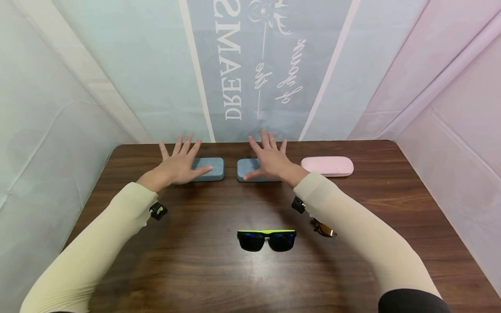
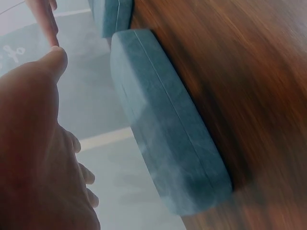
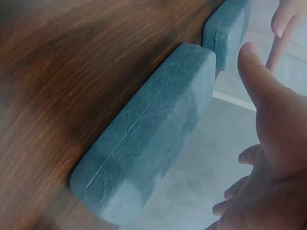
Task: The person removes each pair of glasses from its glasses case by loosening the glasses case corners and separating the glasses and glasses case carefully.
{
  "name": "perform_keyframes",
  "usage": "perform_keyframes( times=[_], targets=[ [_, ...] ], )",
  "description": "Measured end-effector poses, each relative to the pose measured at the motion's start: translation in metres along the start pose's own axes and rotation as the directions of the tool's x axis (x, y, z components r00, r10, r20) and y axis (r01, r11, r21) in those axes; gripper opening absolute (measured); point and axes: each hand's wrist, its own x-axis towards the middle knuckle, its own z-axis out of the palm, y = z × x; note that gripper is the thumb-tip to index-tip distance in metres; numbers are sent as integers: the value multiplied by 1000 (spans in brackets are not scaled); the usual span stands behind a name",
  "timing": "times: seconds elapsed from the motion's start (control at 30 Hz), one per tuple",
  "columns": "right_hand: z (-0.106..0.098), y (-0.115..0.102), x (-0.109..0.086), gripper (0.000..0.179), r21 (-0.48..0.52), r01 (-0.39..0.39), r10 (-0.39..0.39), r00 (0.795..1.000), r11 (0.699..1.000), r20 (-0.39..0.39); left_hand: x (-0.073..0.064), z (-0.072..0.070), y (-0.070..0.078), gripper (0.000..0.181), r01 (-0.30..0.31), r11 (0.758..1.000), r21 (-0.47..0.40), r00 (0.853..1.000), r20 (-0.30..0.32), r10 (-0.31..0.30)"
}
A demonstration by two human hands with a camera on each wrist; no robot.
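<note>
My left hand point(image 1: 178, 167), fingers spread, hovers over a blue-grey glasses case point(image 1: 213, 169) at the back of the table and hides its left part. The wrist view shows that whole case point(image 2: 163, 120) beside the hand, with a gap between them. Likewise spread, my right hand point(image 1: 272, 161) is above a second blue-grey glasses case point(image 1: 245, 165), covering its middle and right. In the right wrist view this case point(image 3: 148, 129) lies closed, its seam running lengthwise, and the thumb stands apart from it. Neither hand holds anything.
A pink glasses case point(image 1: 328, 166) lies at the back right, near the right wrist. Black sunglasses with a lime-green top point(image 1: 267, 240) rest mid-table. Orange-lensed glasses point(image 1: 325, 228) are partly hidden under the right forearm. A printed curtain point(image 1: 156, 87) hangs behind the wooden table point(image 1: 188, 261).
</note>
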Motion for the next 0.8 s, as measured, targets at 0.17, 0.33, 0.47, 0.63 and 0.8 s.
perform_keyframes(
  times=[0.17,0.33,0.47,0.63,0.8],
  targets=[
    [2,-7,4,121,13,18,-18,1000,1000,7,-6,1,-13,98,22,999,-48,1000,-2,-23],
    [5,-17,7,120,11,37,-37,999,999,7,-14,2,-25,98,45,996,-75,999,10,-45],
    [7,-25,9,119,-4,51,-51,999,999,16,-21,3,-32,100,58,994,-91,998,16,-57],
    [8,-36,13,117,-23,67,-66,998,997,23,-28,6,-44,101,77,992,-105,997,18,-75],
    [9,-46,16,118,-33,73,-72,997,997,33,-37,9,-56,102,92,985,-148,996,35,-88]
  ],
)
